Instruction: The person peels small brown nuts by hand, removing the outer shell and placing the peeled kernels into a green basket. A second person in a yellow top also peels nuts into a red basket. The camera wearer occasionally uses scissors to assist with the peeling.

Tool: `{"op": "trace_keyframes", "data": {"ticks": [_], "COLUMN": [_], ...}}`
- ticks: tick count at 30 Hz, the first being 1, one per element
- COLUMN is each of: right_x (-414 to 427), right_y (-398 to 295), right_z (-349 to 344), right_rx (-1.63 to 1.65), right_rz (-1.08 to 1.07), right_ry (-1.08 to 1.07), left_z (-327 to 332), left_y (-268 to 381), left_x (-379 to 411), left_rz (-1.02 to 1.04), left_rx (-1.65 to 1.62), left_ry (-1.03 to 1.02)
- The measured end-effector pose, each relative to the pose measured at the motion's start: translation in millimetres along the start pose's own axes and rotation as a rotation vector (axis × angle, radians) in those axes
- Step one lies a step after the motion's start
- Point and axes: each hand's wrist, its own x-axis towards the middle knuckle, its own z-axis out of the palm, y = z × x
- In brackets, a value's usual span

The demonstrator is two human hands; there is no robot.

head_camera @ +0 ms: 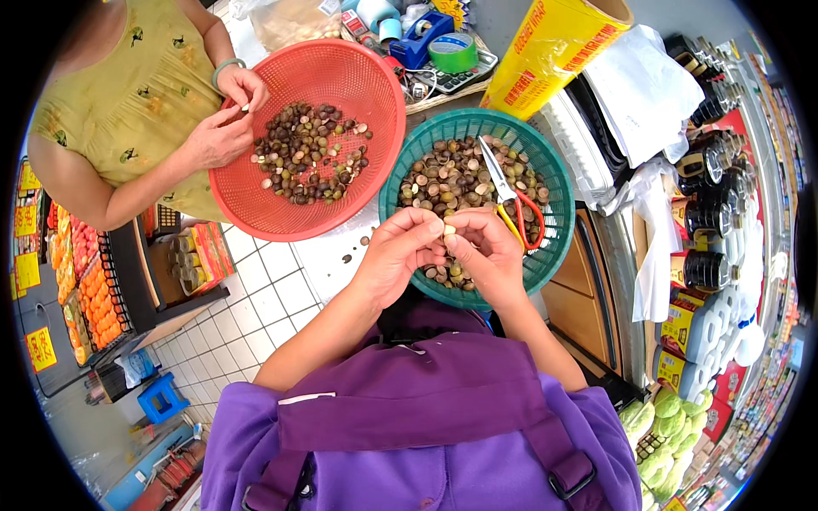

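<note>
My left hand and my right hand meet over the near side of a green plastic basket. A small pale nut kernel is pinched in the fingertips of my right hand. My left hand's thumb and fingers are close together beside it; whether they grip anything is hidden. Brown and greenish nut shells fill the basket's bottom. Scissors with a red and a yellow handle lie open on the shells, just beyond my right hand.
At the upper left, another person's hands hold a small pale piece over a red plastic colander of nuts. A yellow wrap roll, a blue tape dispenser and green tape stand behind the baskets.
</note>
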Motion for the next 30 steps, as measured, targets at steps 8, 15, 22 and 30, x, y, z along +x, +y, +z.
{"op": "trace_keyframes", "data": {"ticks": [8, 15, 22, 30], "right_x": [8.9, 14.7, 11.7, 14.0], "right_y": [4.7, 25.7, 21.1, 18.7], "right_z": [-1.5, -36.0, -24.7, -16.3], "right_rx": [0.352, 0.717, 0.600, 0.510], "right_rz": [0.189, 0.435, 0.527, 0.536], "right_ry": [0.138, 0.249, 0.279, 0.273], "left_z": [-19.1, -44.6, -145.9, -162.4], "left_y": [-4.7, 47.4, 90.3, 76.4], "left_x": [12.3, 20.7, 98.6, 144.4], "left_rz": [0.064, 0.528, 0.521, 0.407], "left_rx": [0.062, 0.977, 1.815, 1.821], "left_ry": [-0.109, -0.132, 0.069, 0.049]}}
